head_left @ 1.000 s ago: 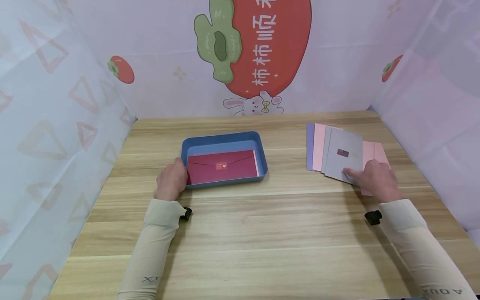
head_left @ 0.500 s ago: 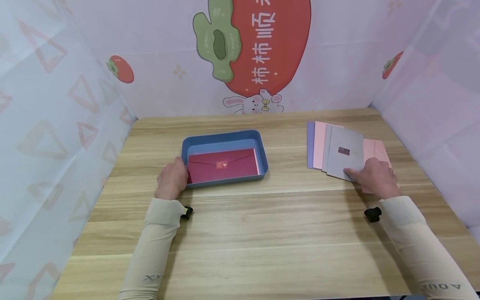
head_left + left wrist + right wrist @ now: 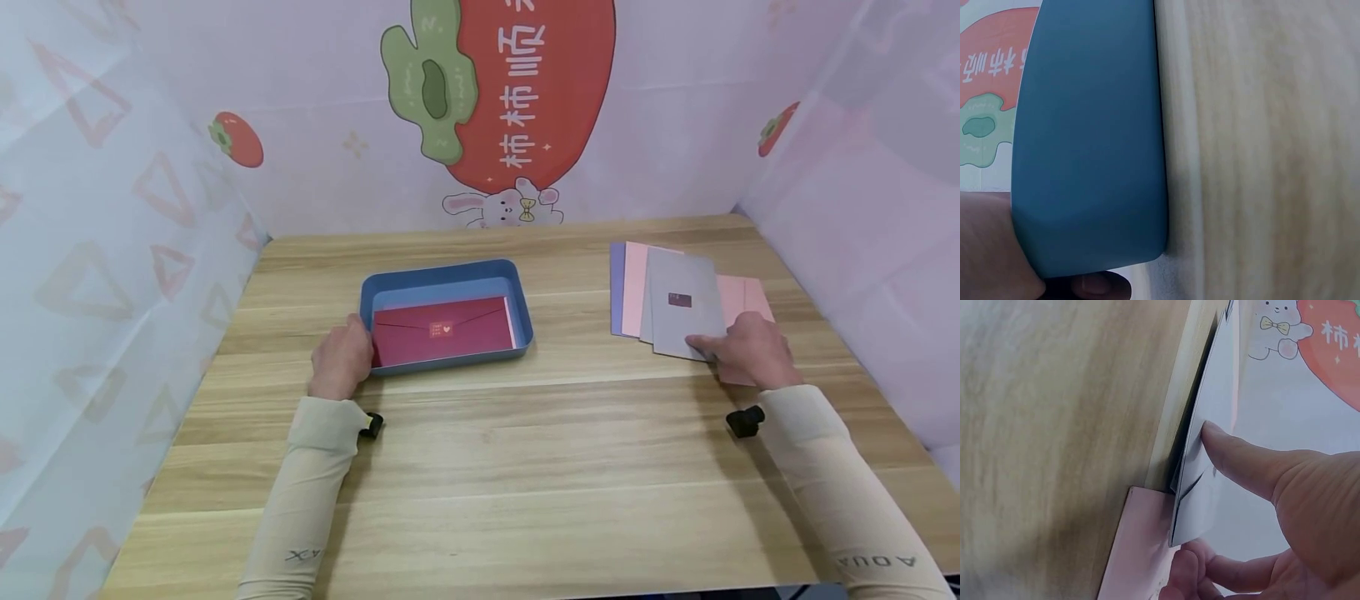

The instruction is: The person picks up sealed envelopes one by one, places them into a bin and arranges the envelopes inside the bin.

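My left hand [image 3: 342, 358] grips the left end of the blue tray [image 3: 450, 364]; in the left wrist view its fingers curl around the corner of the tray wall [image 3: 1091, 137]. Inside the tray lies a dark red envelope [image 3: 480, 327] with a small heart label, over paler paper. At the right, my right hand [image 3: 752, 350] pinches the near right corner of a grey envelope [image 3: 686, 287], thumb on top and fingers beneath, as the right wrist view shows. Under and beside the grey envelope [image 3: 1200, 500] are another grey one, pink ones [image 3: 634, 283] and a purple one [image 3: 617, 292].
The wooden table [image 3: 480, 467] runs between patterned cloth walls at the back [image 3: 322, 150] and both sides. A wide stretch of tabletop separates the tray from the envelopes. One pink envelope [image 3: 750, 292] lies under my right hand, at the right of the pile.
The top grey envelope has turned slightly and its upper end has shifted left, with my right hand still on its corner. My left hand and the tray have stayed in place.
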The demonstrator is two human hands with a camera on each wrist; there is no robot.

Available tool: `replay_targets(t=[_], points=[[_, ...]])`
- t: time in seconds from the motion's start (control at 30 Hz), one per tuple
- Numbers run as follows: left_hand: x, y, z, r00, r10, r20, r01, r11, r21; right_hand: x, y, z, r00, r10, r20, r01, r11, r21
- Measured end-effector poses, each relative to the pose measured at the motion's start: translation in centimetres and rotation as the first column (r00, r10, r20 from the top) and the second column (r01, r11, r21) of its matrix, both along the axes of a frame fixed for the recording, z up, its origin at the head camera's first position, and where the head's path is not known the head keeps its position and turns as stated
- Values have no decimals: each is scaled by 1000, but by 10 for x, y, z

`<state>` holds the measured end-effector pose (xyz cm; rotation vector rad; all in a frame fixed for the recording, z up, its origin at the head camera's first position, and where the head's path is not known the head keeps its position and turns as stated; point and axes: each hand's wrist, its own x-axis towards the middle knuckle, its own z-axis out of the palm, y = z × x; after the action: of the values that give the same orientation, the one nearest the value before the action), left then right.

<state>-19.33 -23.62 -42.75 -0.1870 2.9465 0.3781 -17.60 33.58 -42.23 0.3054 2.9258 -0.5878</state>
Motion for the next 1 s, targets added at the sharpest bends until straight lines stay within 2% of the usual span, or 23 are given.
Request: replay_targets(t=[0.27,0.43,0.57,0.67,0.77,0.87,1.0], points=[[0,-1,1,1000,7,4,-7,1000,4,-3,5,-2,1000,13,-8,-14,999,-50],[0,-1,1,1000,10,1,-10,1000,19,0,8,0,999,-40,-10,38,990,-136],[0,-1,1,1000,7,-13,-7,1000,20,1,10,6,995,-104,-7,99,963,-250],[0,-1,1,1000,6,-17,-6,1000,18,0,10,10,988,-146,-48,124,941,-314],[0,0,1,1000,3,-17,-3,1000,15,-1,10,12,977,-171,-126,117,929,-351],[-1,0,0,1000,2,-15,-2,1000,13,-2,8,12,958,-190,-216,97,920,-380],[-1,0,-1,1000,5,-14,-5,1000,11,-3,4,12,922,-240,-304,93,900,-426]])
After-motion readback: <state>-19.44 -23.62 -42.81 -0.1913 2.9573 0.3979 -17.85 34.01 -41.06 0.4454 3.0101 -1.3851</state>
